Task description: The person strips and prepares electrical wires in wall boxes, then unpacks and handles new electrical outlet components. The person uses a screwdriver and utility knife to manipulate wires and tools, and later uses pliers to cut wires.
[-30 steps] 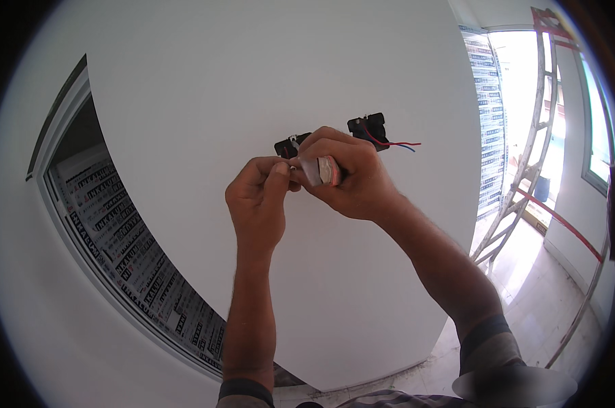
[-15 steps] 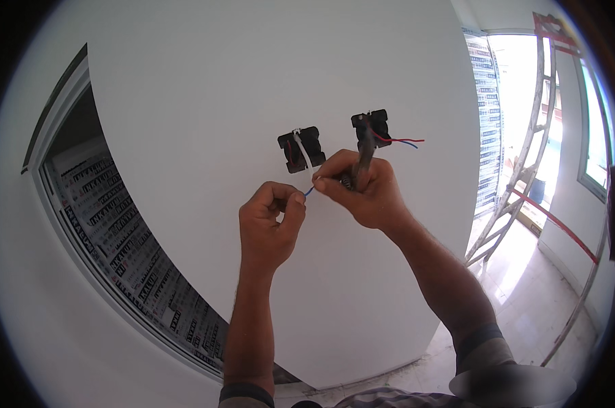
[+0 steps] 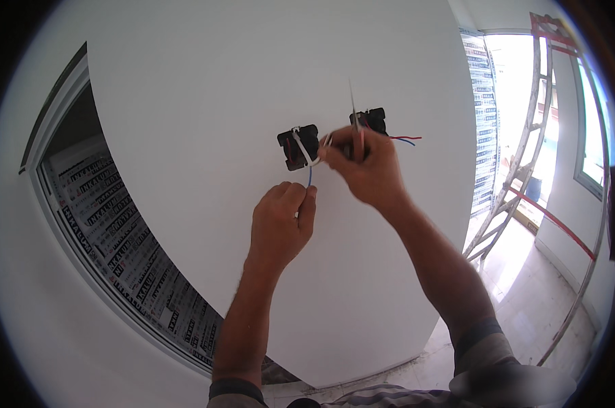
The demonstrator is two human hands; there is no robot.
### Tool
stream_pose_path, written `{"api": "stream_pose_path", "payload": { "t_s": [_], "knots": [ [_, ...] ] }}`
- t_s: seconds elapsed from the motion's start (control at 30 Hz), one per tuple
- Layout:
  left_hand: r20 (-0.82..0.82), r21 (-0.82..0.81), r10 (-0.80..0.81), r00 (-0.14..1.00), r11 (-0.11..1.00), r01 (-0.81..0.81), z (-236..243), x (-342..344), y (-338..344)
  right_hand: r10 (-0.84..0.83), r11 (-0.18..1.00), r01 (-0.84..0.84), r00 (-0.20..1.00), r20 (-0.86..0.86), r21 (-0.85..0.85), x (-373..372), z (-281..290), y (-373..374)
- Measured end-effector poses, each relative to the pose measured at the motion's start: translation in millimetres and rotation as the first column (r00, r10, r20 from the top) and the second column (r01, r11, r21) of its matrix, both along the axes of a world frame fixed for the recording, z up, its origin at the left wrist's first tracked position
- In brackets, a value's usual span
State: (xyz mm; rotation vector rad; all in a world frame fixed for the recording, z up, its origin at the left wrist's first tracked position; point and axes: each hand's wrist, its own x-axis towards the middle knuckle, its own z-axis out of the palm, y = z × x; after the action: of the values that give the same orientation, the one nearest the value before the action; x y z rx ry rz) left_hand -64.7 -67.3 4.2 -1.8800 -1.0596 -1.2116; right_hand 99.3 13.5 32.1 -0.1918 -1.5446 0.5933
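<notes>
My left hand (image 3: pixel 283 221) pinches a thin blue wire (image 3: pixel 310 177) below the left black wall box (image 3: pixel 293 153), from which a white cable (image 3: pixel 302 148) hangs. My right hand (image 3: pixel 365 170) grips a tool with a reddish handle and a thin pointed blade (image 3: pixel 354 105), blade upward, while its thumb and forefinger are at the white cable beside that box. A second black box (image 3: pixel 375 117) sits to the right, partly behind my right hand, with red and blue wires (image 3: pixel 406 138) sticking out.
Around the boxes is a white wall (image 3: pixel 219 81). At left is a framed opening (image 3: pixel 117 224) lined with printed covering. At right stand a long metal ladder (image 3: pixel 540 126) with red parts, a bright doorway, a window (image 3: pixel 586 115) and a tiled floor (image 3: pixel 518 292), with a blue container (image 3: pixel 533 193) outside.
My hands have moved apart. The left moved down and right with the blue wire. The right first dropped, then rose toward the boxes, its blade now standing upward.
</notes>
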Motion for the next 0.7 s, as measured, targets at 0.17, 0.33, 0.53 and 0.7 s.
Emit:
{"api": "stream_pose_path", "payload": {
  "t_s": [0.17, 0.33, 0.53, 0.7],
  "knots": [
    [-0.01, 0.003, 0.165, 0.986, 0.986, -0.165, -16.5, -13.3, 3.1, -0.143, 0.986, 0.143, 0.99, 0.003, -0.09, 7.5, 60.0, 15.4],
    [-0.042, 0.056, 0.306, 0.951, 0.951, -0.303, -28.1, -22.4, 8.8, -0.355, 0.935, 0.355, 0.935, 0.007, 0.021, -5.5, 90.0, 27.3],
    [-0.097, -0.078, 0.409, 0.907, 0.905, -0.417, -33.2, -15.6, 11.2, -0.27, 0.963, 0.271, 0.961, 0.067, 0.001, 0.1, 107.8, 3.7],
    [-0.079, -0.181, 0.481, 0.873, 0.854, -0.487, -5.9, -23.0, -7.0, -0.002, 1.0, 0.0, 0.995, 0.101, 0.028, 13.2, 84.1, -11.1]
  ]
}}
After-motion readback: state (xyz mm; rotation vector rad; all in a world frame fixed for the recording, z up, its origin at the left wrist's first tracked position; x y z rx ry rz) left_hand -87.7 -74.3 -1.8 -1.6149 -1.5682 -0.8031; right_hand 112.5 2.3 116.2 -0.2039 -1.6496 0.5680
